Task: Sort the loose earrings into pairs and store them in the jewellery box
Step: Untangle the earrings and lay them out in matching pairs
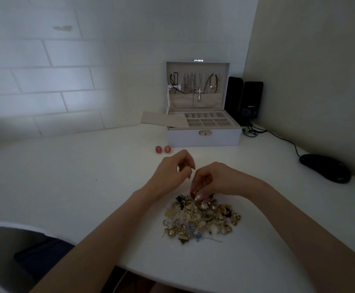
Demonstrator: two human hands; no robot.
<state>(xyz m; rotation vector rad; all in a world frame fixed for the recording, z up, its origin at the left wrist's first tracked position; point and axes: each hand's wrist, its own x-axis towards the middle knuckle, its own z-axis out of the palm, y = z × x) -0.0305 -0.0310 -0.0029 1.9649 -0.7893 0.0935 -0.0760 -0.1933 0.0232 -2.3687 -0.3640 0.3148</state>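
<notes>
A heap of loose earrings (202,218), mostly gold with pearls and a few dark, blue and pink pieces, lies on the white table in front of me. My right hand (212,180) reaches down into the heap's far edge, its fingertips pinching a small gold earring. Just left of it my left hand (172,172) hovers with fingers curled; whether it holds anything is too small to see. Two pink oval earrings (163,149) lie side by side near the open jewellery box (204,136), whose lid stands upright with necklaces hanging in it. Its divided tray shows bare compartments.
A beige insert panel (161,120) leans out of the box's left side. Two black speakers (244,98) stand right of the box, with cables trailing to a black mouse (325,168). A tiled wall lies behind; the table's front edge curves near me.
</notes>
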